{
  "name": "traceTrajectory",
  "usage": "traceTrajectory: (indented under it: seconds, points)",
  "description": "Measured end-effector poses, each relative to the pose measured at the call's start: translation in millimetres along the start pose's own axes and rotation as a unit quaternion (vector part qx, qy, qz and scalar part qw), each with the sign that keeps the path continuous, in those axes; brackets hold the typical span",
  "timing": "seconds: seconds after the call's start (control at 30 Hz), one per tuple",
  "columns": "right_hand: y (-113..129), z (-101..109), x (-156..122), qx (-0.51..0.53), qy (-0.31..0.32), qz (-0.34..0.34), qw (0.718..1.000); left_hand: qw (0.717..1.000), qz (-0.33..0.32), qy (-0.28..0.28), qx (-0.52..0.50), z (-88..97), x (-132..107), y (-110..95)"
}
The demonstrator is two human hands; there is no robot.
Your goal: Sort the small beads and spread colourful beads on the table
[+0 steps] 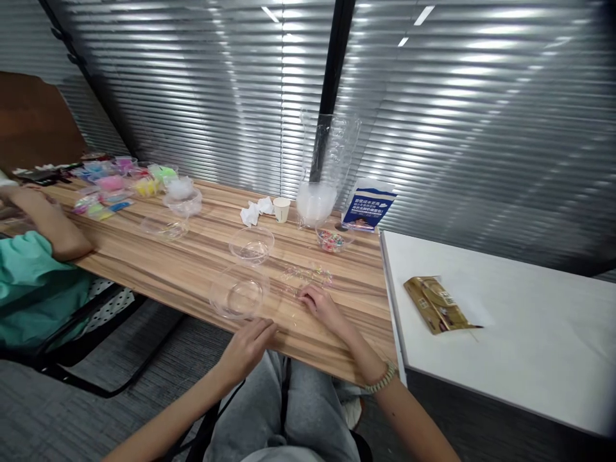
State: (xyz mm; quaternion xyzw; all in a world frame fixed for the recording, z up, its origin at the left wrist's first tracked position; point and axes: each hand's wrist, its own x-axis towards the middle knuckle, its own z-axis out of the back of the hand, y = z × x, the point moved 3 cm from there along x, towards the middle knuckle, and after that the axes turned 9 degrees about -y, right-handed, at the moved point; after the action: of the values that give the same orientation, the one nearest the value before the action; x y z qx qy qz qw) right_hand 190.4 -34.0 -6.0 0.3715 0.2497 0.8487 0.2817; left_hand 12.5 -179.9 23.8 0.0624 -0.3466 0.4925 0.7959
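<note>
Head view: R hand (321, 304) at wood-grain tabletop (192, 273), fingertips bunched beside scattered multicolored bits (310, 276); L hand (250, 343) palm-down at table edge, fingers tog., nr clear plastic bowl (219, 292). Can't tell if either's gripping. White table (534, 314) to R, blinds (192, 96) behind.

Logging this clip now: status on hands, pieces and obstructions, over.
Left hand at near edge of wood-grain table, beside nearest clear plastic bowl. Right hand down at small multicolored pieces. Pieces scattered loose. Nothing seen between right hand and pieces.
</note>
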Motion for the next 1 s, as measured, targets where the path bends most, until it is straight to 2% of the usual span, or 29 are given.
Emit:
traceTrajectory:
  seconds: [0.13,0.3,0.67,1.0]
  points:
    - [-1,-2,0,-0.007,-0.011,-0.004,1.0,0.995,0.099,0.006,-0.007,-33.9,8,17]
    - [1,-1,1,-0.025,-0.033,-0.006,0.999,0.984,0.173,-0.031,-0.029,-51.5,32,38]
    - [5,-2,7,-0.057,-0.031,0.013,0.998,0.976,0.208,-0.058,-0.03,-64.4,45,45]
    - [7,-3,8,-0.053,-0.026,0.022,0.998,0.981,0.182,-0.039,-0.055,-65.4,53,45]
